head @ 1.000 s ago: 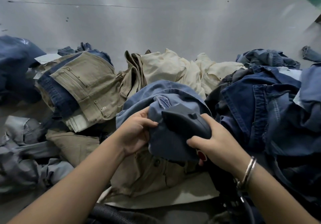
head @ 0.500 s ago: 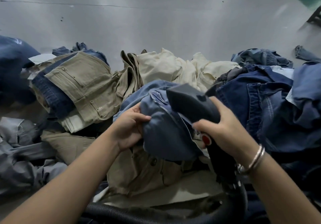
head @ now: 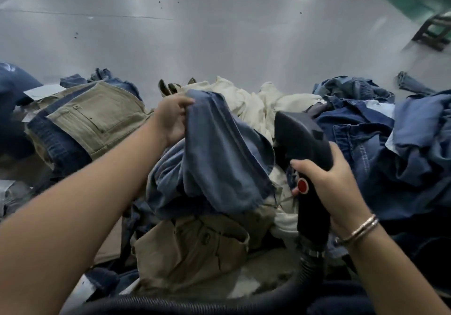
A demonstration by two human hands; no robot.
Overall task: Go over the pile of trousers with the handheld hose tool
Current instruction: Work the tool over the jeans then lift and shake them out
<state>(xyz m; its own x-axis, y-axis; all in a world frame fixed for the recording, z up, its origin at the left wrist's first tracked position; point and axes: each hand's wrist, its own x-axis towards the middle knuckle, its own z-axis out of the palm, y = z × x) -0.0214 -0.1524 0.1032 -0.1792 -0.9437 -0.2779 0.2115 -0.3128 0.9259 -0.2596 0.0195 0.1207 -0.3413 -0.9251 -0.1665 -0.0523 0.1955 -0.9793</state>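
The right hand (head: pixel 327 185) grips the black plastic hose tool (head: pixel 302 143), its long axis running away from the person, its broad head angled up and left beside the lifted blue denim trousers (head: pixel 219 148), which the left hand (head: pixel 172 116) pinches. A ribbed hose (head: pixel 170 306) trails below.

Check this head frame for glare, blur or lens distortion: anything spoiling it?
Head view: bright glare streaks on the grey floor; wide-angle bending at the edges; soft focus overall, yet the left hand, blue trousers and hose tool in the right hand read clearly.
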